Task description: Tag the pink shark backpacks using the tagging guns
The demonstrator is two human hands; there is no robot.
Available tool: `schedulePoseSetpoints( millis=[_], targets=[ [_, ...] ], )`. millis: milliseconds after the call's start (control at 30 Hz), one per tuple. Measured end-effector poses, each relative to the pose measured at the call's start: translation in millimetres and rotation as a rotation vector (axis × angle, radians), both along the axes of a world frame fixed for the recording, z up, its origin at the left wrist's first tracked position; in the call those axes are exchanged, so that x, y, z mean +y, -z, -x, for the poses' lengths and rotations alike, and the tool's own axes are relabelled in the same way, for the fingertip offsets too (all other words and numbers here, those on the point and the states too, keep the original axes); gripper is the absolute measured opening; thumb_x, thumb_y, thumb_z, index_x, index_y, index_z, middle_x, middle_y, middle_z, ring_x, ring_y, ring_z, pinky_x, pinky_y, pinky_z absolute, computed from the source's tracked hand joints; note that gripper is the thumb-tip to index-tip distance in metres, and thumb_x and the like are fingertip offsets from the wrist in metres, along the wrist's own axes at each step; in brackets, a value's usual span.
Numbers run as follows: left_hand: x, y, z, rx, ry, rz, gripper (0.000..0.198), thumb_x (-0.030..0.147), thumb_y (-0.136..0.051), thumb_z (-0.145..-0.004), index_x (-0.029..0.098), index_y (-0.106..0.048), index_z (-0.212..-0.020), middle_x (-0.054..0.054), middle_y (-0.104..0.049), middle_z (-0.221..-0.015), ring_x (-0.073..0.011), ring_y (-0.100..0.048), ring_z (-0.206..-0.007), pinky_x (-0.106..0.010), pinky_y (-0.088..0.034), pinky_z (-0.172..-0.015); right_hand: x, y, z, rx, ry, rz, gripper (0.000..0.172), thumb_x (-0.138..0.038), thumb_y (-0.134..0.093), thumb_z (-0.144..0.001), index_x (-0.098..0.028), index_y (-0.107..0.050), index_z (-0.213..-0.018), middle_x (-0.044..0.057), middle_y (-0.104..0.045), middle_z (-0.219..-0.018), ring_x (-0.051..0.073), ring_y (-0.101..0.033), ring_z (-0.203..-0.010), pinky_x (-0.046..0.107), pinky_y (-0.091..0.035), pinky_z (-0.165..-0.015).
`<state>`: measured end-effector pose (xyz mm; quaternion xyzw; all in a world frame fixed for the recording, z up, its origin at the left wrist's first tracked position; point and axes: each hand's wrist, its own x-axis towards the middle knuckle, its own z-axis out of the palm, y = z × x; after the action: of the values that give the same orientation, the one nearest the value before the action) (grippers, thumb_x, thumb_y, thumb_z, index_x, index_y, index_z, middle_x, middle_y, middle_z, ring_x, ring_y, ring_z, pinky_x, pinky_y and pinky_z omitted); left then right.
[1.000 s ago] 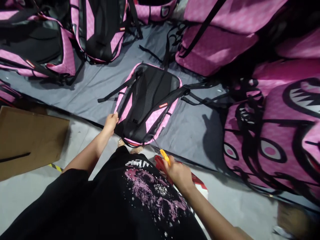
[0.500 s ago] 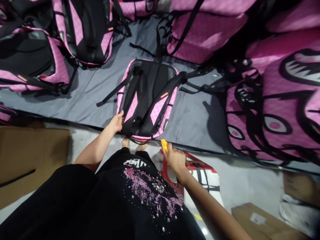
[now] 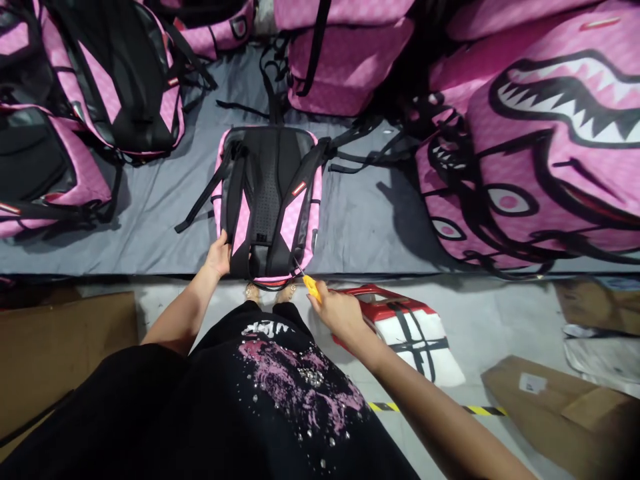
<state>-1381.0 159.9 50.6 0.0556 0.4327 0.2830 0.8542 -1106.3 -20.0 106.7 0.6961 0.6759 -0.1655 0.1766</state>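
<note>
A pink and black backpack (image 3: 263,193) lies back panel up at the table's near edge, its top handle end toward me and its straps spread out to both sides. My left hand (image 3: 219,257) grips its lower left side, the fingers partly hidden by the bag. In my right hand (image 3: 334,305) is a small pair of yellow-handled scissors (image 3: 312,287); their thin metal tip touches or nearly touches the bag's lower right edge, by the base of the right shoulder strap. Whether the blades are apart is too small to tell.
Grey cloth covers the table (image 3: 360,213). More pink backpacks (image 3: 120,73) lie at the left; others with shark-mouth prints (image 3: 510,167) are piled at the right. Below the edge are a red stool (image 3: 370,293) with a white strapped pad, and cardboard boxes (image 3: 65,353) on both sides.
My view has shifted to the right and levelled, so the bags appear further left. Both hands keep their places on and beside the backpack; the scissors' tip stays at its lower right edge.
</note>
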Motion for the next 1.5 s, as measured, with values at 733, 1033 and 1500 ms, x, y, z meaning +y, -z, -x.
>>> schedulePoseSetpoints(
  millis=[733, 1033, 1500],
  targets=[
    [-3.8, 19.3, 6.8, -0.253, -0.073, -0.07, 0.076, 0.065, -0.034, -0.094, 0.002, -0.056, -0.131, -0.021, -0.073, -0.103, -0.0327, -0.07, -0.105, -0.047, -0.047, -0.101, -7.6, 95.1, -6.4, -0.018, 0.099, -0.368, 0.034, -0.033, -0.039, -0.101, -0.011, -0.059, -0.118, 0.008, -0.069, -0.07, 0.02, -0.067, -0.062, 0.026, -0.036, -0.055],
    [-30.6, 15.9, 21.1, -0.398, -0.154, -0.16, 0.064, 0.068, -0.042, -0.091, 0.015, -0.066, -0.118, -0.015, -0.072, -0.113, -0.0298, -0.067, -0.111, -0.044, -0.046, -0.102, -20.9, 90.9, -21.3, 0.001, 0.136, -0.301, 0.042, -0.04, -0.034, -0.102, -0.012, -0.062, -0.117, 0.009, -0.069, -0.069, 0.024, -0.069, -0.063, 0.028, -0.042, -0.055],
    [-25.2, 26.8, 28.2, -0.323, -0.061, -0.159, 0.065, 0.078, -0.05, -0.08, 0.017, -0.065, -0.1, -0.015, -0.072, -0.108, -0.0316, -0.066, -0.111, -0.047, -0.046, -0.1, -51.9, 64.5, -6.5, 0.005, 0.328, -0.046, 0.051, -0.041, -0.027, -0.1, -0.009, -0.056, -0.127, 0.011, -0.067, -0.067, 0.025, -0.067, -0.06, 0.029, -0.04, -0.053]
  ],
)
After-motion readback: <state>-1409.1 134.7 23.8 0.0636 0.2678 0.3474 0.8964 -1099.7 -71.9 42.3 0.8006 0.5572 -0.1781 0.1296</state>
